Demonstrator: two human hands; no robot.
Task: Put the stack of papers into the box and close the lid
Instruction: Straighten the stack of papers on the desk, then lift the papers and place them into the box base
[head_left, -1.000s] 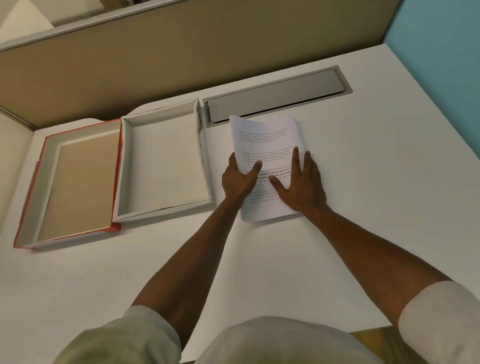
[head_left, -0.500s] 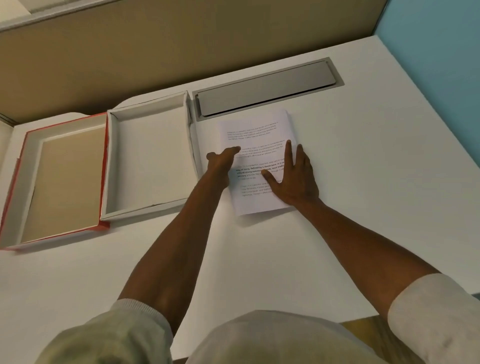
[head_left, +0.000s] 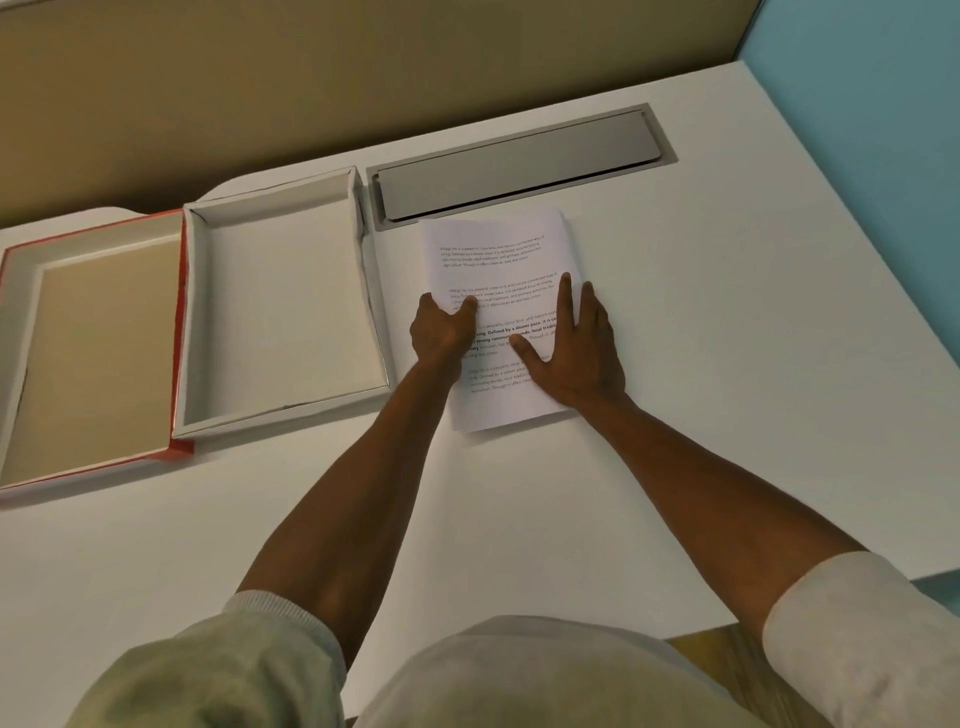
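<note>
The stack of papers (head_left: 498, 249), white with printed text, lies flat on the white desk just right of the box. My left hand (head_left: 441, 332) holds its left edge, thumb on top and fingers curled at the edge. My right hand (head_left: 576, 353) lies flat on the stack's right half, fingers spread. The white box (head_left: 291, 312) is open with nothing inside. Its red-edged lid (head_left: 93, 353) lies inside-up against the box's left side.
A grey metal cable flap (head_left: 519, 161) is set into the desk just behind the papers. A beige partition (head_left: 363, 67) runs along the back and a blue wall (head_left: 857, 130) stands at the right. The desk's near edge is close to my body.
The raised top of the stack has settled flat. My left hand stretched out along the left edge, then drew back to grip it. My right hand has stayed flat on the stack.
</note>
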